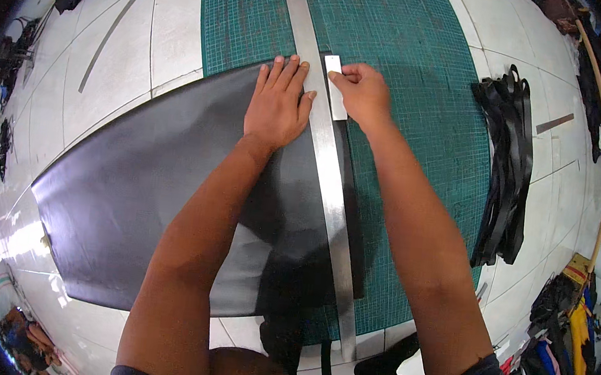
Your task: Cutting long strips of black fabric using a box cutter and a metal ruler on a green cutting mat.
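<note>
A large black sheet, smooth like leather or vinyl [133,193], lies partly over a green gridded cutting mat [428,62]. A long metal straightedge [329,179] runs across both, close to the sheet's right edge. My left hand [276,105] lies flat on the sheet, fingers stretched, with its thumb and fingertips at the straightedge's left side. Between the thumb and fingers of my right hand [366,94] is a flat white rectangular piece [338,109]. It sits along the straightedge's right side, over the narrow margin of black material there.
A bundle of black strips [506,171] lies across the mat's right edge. Beyond it, a short flat strip [555,124] rests on the white tiled floor [114,90]. A long thin grey strip [116,32] is at the upper left. Cloths and mixed items crowd the right rim.
</note>
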